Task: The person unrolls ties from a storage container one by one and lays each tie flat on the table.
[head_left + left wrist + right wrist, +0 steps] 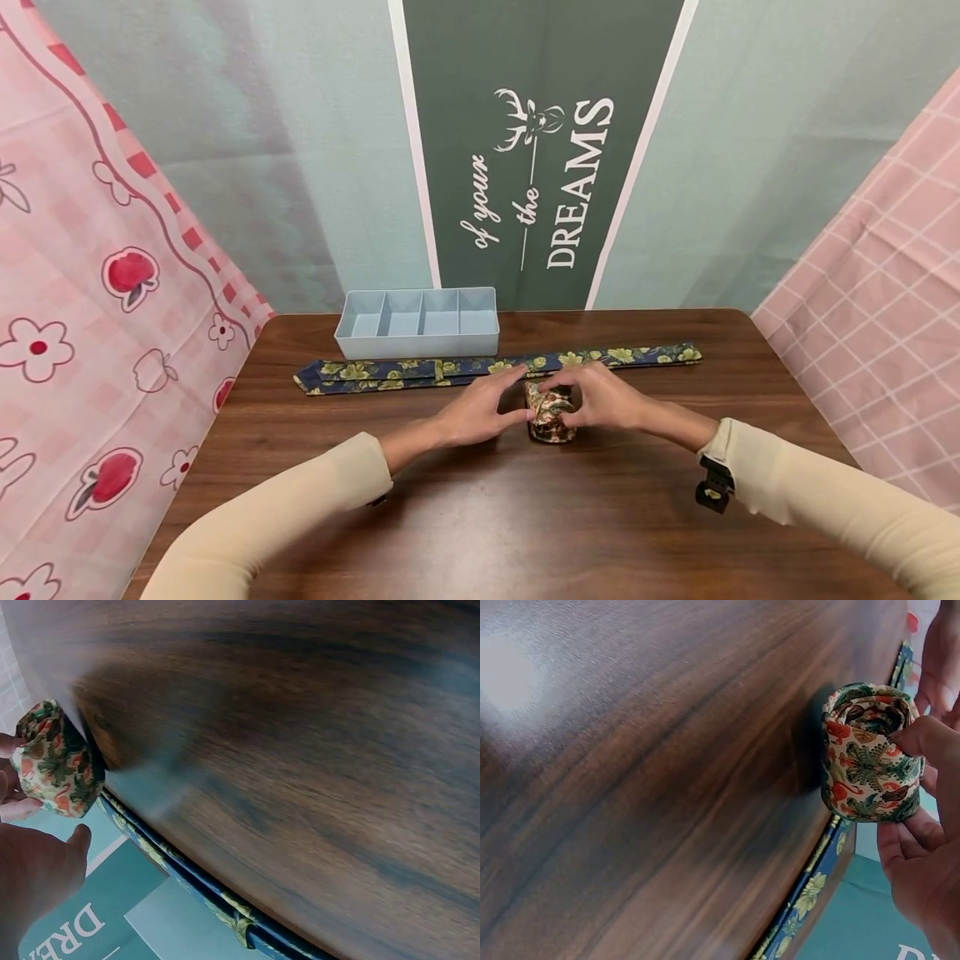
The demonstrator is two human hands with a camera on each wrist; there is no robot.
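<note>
A rolled-up necktie [550,414] with a cream, green and orange print sits near the middle of the table. Its coiled layers show at one end in the right wrist view, where the rolled necktie [870,769] is pinched between the thumb and fingers of my right hand [606,398]. On its other side is my left hand [480,407], fingers stretched out and thumb tip right at the roll's edge. Just behind both hands lies a navy necktie [390,372] with yellow flowers, folded double and stretched sideways; the hands cover part of it.
A pale blue tray [416,346] with several compartments stands at the back left of the brown wooden table [480,517], behind the navy necktie. Printed curtains [285,167] hang behind the table and along both sides.
</note>
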